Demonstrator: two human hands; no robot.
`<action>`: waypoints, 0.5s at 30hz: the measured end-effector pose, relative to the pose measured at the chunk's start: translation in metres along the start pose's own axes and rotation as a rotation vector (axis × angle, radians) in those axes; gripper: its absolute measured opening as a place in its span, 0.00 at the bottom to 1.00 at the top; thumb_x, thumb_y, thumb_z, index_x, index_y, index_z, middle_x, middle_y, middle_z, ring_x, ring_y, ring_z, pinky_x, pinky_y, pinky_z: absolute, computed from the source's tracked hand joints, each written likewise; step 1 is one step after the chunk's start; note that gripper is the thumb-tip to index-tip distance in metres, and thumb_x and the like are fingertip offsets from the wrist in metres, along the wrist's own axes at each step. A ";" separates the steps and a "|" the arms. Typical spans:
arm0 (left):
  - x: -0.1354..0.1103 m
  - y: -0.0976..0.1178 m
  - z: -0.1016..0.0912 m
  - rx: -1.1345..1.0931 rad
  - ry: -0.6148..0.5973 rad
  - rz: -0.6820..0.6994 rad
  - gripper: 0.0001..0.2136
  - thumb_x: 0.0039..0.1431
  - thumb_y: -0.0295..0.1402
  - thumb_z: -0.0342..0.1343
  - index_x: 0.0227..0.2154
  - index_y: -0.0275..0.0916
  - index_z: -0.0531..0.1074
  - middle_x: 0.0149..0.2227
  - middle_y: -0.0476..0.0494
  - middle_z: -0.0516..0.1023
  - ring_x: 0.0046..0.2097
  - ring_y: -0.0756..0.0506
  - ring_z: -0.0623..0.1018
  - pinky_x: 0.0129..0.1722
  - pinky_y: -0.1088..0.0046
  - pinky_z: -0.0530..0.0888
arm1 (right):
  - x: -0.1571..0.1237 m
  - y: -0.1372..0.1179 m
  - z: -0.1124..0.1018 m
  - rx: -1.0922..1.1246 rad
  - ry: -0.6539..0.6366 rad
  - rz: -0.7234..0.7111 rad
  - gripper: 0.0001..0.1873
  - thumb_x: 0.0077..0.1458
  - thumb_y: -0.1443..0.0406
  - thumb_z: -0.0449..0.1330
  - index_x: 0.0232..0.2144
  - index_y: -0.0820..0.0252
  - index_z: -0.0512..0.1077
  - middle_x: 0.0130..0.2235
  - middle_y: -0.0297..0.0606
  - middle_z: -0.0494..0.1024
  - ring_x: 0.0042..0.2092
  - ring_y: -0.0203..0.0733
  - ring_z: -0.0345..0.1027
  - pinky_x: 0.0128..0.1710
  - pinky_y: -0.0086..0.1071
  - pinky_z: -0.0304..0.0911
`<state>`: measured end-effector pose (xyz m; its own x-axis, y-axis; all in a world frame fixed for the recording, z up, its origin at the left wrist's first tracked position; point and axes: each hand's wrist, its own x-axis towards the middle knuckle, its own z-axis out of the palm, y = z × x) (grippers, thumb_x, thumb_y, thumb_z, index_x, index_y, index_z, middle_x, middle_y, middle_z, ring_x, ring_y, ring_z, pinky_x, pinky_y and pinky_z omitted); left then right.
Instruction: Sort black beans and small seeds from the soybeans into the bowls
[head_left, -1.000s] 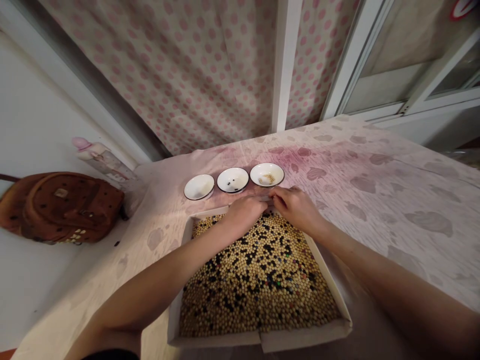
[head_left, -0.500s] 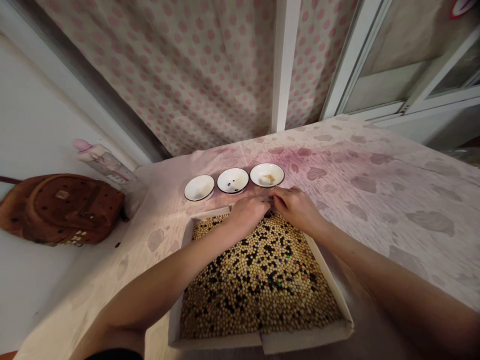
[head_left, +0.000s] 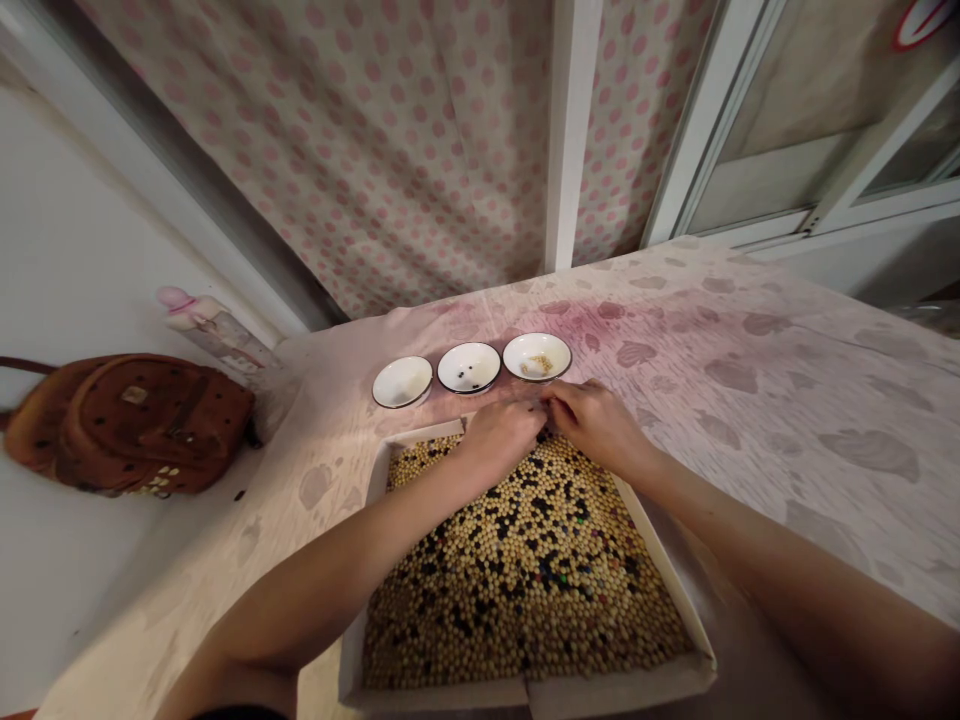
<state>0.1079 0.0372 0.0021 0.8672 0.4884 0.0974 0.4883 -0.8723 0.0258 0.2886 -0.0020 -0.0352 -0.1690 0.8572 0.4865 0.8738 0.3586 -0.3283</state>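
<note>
My left hand is over the far edge of a shallow white box, its fingers curled together. Beside it, my right hand is pinched closed, fingertips almost meeting those of the left. Whatever the fingers hold is too small or hidden to make out. Filling the box is a layer of small round yellow and black beans, with a few green, red and blue bits among them. Just beyond the hands stand three dark-rimmed white bowls: a right bowl with some yellow beans, a middle bowl with several black ones, and a left bowl.
A patterned tablecloth covers the table. At the left lie a brown backpack and a bottle with a pink cap. A small dark bit lies near the table's left side. Behind hangs a dotted curtain.
The view has shifted slightly, so everything sits a little lower. Both hands keep nearly the same place at the box's far edge, fingers still close together. The bowls look unchanged.
</note>
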 end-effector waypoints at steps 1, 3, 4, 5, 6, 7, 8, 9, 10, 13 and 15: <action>0.000 0.000 0.000 -0.008 0.010 0.001 0.08 0.63 0.22 0.53 0.38 0.33 0.78 0.43 0.35 0.83 0.43 0.40 0.82 0.41 0.63 0.78 | 0.000 0.000 0.000 0.000 -0.001 0.000 0.12 0.62 0.70 0.49 0.39 0.57 0.73 0.33 0.38 0.80 0.33 0.44 0.72 0.39 0.38 0.60; 0.000 0.000 0.001 -0.033 0.029 0.000 0.09 0.63 0.22 0.52 0.38 0.34 0.77 0.43 0.36 0.83 0.43 0.41 0.82 0.41 0.64 0.78 | 0.000 0.000 0.000 0.003 -0.003 0.000 0.12 0.62 0.70 0.49 0.39 0.56 0.73 0.33 0.38 0.80 0.33 0.44 0.72 0.39 0.37 0.60; 0.000 0.000 0.001 -0.046 0.036 -0.003 0.09 0.62 0.22 0.52 0.38 0.35 0.77 0.43 0.37 0.83 0.42 0.41 0.82 0.41 0.65 0.78 | 0.000 0.000 0.000 0.004 -0.003 0.000 0.12 0.62 0.70 0.49 0.39 0.56 0.73 0.33 0.38 0.80 0.33 0.44 0.72 0.38 0.37 0.60; 0.000 -0.001 0.001 -0.056 0.039 -0.005 0.09 0.62 0.22 0.52 0.37 0.35 0.78 0.42 0.37 0.83 0.42 0.41 0.82 0.40 0.65 0.78 | 0.000 0.000 0.000 0.005 -0.003 0.001 0.12 0.62 0.70 0.50 0.39 0.56 0.73 0.33 0.38 0.80 0.33 0.44 0.72 0.38 0.37 0.60; 0.000 -0.002 0.002 -0.062 0.039 -0.008 0.09 0.62 0.22 0.53 0.37 0.35 0.78 0.41 0.37 0.83 0.42 0.41 0.82 0.40 0.65 0.78 | 0.000 0.000 0.000 0.008 -0.002 0.001 0.12 0.62 0.70 0.50 0.39 0.56 0.73 0.33 0.37 0.80 0.33 0.44 0.72 0.39 0.37 0.60; 0.001 -0.002 0.002 -0.065 0.039 -0.010 0.08 0.61 0.23 0.53 0.36 0.35 0.77 0.41 0.38 0.83 0.41 0.41 0.82 0.39 0.65 0.78 | 0.000 0.000 0.000 0.012 -0.003 0.002 0.12 0.62 0.70 0.50 0.39 0.56 0.73 0.33 0.37 0.80 0.34 0.44 0.72 0.39 0.37 0.60; 0.001 -0.003 0.003 -0.067 0.039 -0.011 0.08 0.61 0.23 0.53 0.35 0.36 0.77 0.40 0.38 0.83 0.41 0.41 0.82 0.39 0.65 0.78 | 0.000 0.000 0.000 0.018 -0.005 0.002 0.12 0.62 0.70 0.49 0.39 0.56 0.73 0.33 0.37 0.80 0.34 0.44 0.72 0.39 0.37 0.60; 0.001 -0.003 0.004 -0.067 0.041 -0.014 0.07 0.61 0.23 0.54 0.35 0.36 0.77 0.40 0.38 0.83 0.41 0.40 0.81 0.38 0.64 0.78 | 0.000 0.000 0.000 0.023 -0.006 0.002 0.12 0.62 0.70 0.49 0.40 0.56 0.73 0.34 0.37 0.80 0.34 0.44 0.72 0.39 0.38 0.60; 0.001 -0.003 0.006 -0.068 0.045 -0.018 0.07 0.60 0.23 0.54 0.35 0.36 0.77 0.40 0.38 0.83 0.41 0.40 0.81 0.38 0.64 0.78 | 0.000 0.000 0.000 0.026 -0.007 0.004 0.12 0.63 0.70 0.49 0.40 0.56 0.73 0.34 0.38 0.80 0.34 0.44 0.72 0.40 0.38 0.60; 0.000 -0.002 0.006 -0.078 0.075 -0.022 0.06 0.59 0.23 0.55 0.35 0.36 0.77 0.39 0.39 0.83 0.41 0.40 0.81 0.39 0.64 0.77 | 0.000 0.000 0.000 0.025 -0.009 0.006 0.12 0.63 0.70 0.49 0.40 0.57 0.72 0.35 0.39 0.81 0.35 0.45 0.73 0.40 0.38 0.60; -0.002 -0.004 0.001 -0.103 0.112 -0.038 0.05 0.58 0.24 0.56 0.34 0.38 0.76 0.38 0.41 0.83 0.41 0.41 0.81 0.39 0.66 0.76 | 0.000 -0.001 0.000 0.013 -0.004 0.009 0.12 0.62 0.70 0.49 0.39 0.57 0.72 0.34 0.38 0.80 0.34 0.44 0.73 0.40 0.38 0.60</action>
<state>0.1039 0.0398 0.0009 0.8291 0.5203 0.2045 0.5030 -0.8539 0.1332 0.2881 -0.0026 -0.0348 -0.1630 0.8618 0.4804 0.8692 0.3558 -0.3434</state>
